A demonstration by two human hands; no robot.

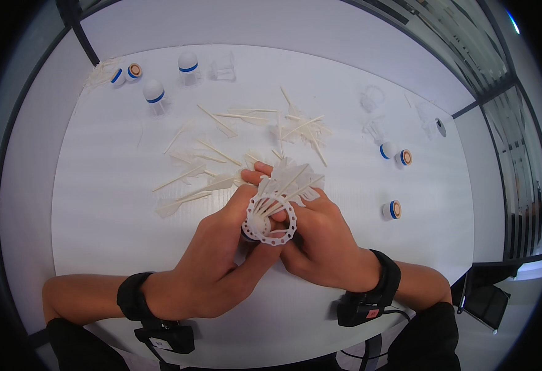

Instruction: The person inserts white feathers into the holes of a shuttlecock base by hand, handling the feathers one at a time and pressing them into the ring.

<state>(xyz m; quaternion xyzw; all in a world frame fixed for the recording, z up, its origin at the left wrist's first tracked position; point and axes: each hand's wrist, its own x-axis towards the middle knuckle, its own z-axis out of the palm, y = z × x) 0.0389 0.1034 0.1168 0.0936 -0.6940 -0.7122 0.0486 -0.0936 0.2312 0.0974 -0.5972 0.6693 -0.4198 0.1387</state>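
Over the near middle of the white table [116,229], both my hands hold a shuttlecock, its white feathers [292,176] fanning out on the far side. A white ring with small holes [293,216] sits around the feather shafts. My left hand [212,253] is closed on the shuttlecock's head side, thumb beside the ring; the head is mostly hidden. Across from it my right hand [330,238] has its fingers closed at the feather shafts and the ring's right side. Its fingertips are partly covered by feathers and ring.
Loose feathers [221,179] lie beyond my hands, with another pile [308,127] farther back. Blue-banded shuttlecock heads [393,209] stand at the right. White domed pieces on clear holders [188,65] stand at the back left, near a clear plastic piece [223,68]. Partitions enclose the table.
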